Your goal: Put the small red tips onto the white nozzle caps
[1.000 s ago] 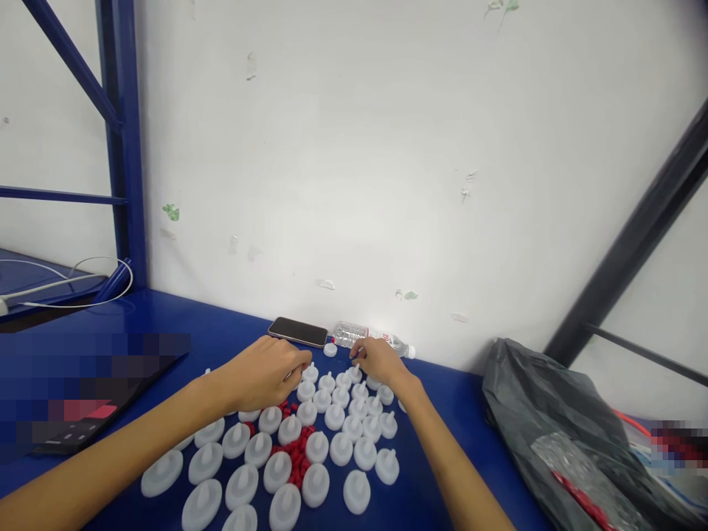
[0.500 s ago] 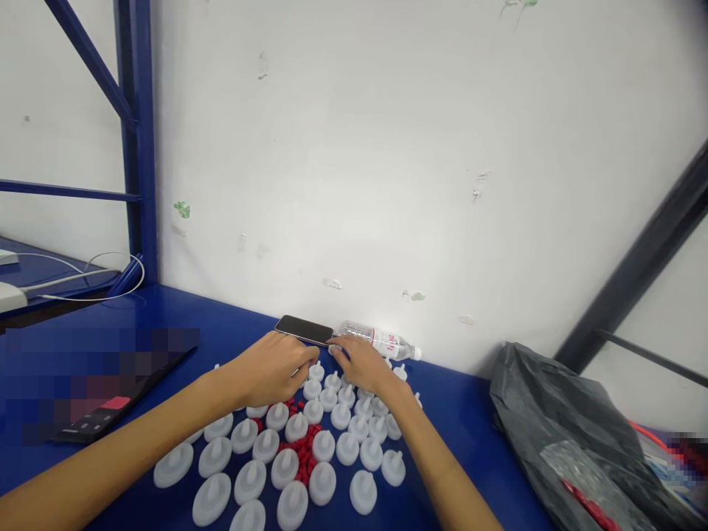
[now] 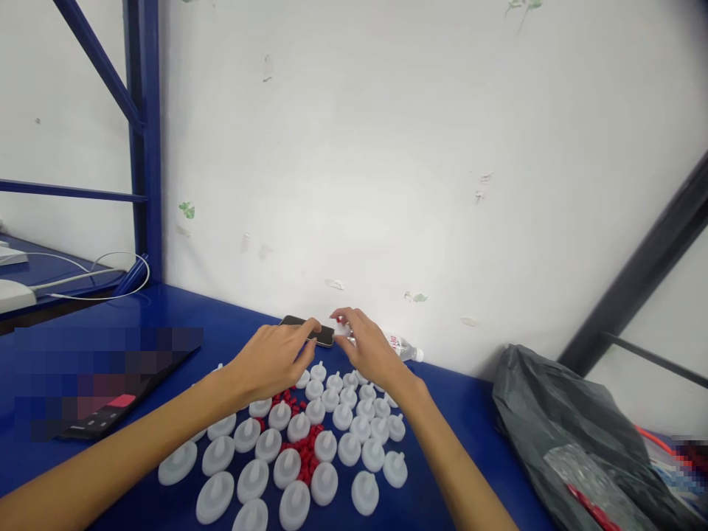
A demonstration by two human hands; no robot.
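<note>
My right hand (image 3: 368,346) is raised at the back of the table, holding a white plastic nozzle cap (image 3: 343,330) between thumb and fingers. A small red piece (image 3: 339,319) shows at the top of that cap. Just left of it, my left hand (image 3: 276,360) reaches over the phone (image 3: 325,335) with thumb and forefinger apart and nothing visible between them. Below both hands stand many similar white nozzle caps (image 3: 324,483), spouts up. Small red pieces (image 3: 304,451) lie heaped among them.
A clear bottle (image 3: 409,349) lies by the wall, partly behind my right hand. At left rests a dark, partly blurred-out item (image 3: 105,413) with buttons. A black plastic bag (image 3: 542,398) covers the right side. Blue frame posts (image 3: 147,147) rise at left.
My right hand has lifted from the table and now holds up a white cap with a red piece. My left hand's fingers have uncurled and spread beside it.
</note>
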